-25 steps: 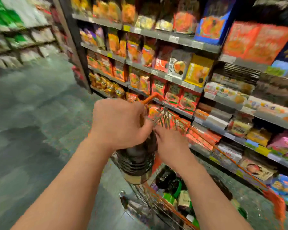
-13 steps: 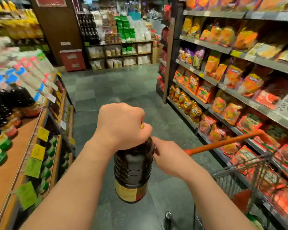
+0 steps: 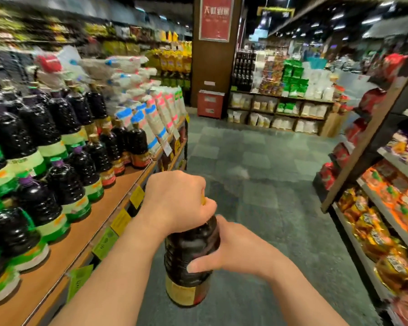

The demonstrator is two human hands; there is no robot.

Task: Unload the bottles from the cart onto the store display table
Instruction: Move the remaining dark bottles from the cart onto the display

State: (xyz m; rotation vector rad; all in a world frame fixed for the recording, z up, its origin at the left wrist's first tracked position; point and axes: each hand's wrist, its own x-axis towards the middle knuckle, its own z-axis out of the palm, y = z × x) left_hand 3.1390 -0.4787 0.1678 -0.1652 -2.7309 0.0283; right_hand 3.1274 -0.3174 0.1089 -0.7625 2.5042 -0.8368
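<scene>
Bottle held at top and side

Weight looks considerable: the large dark plastic bottle with gold label [image 3: 190,260] hangs between both hands. Left hand [image 3: 178,200] clenches its top; right hand [image 3: 231,249] grasps its ribbed side. Wooden table [image 3: 64,252] lies left of them.

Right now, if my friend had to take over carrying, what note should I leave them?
Left hand: grips the top of the dark bottle.
Right hand: holds the bottle's side, thumb across the front.
The bottle hangs in the aisle, beside the wooden display table, not yet on it.
Many dark bottles already stand on the table, with bare wood at the front edge.
Left: set this one down. The cart is out of view.
</scene>
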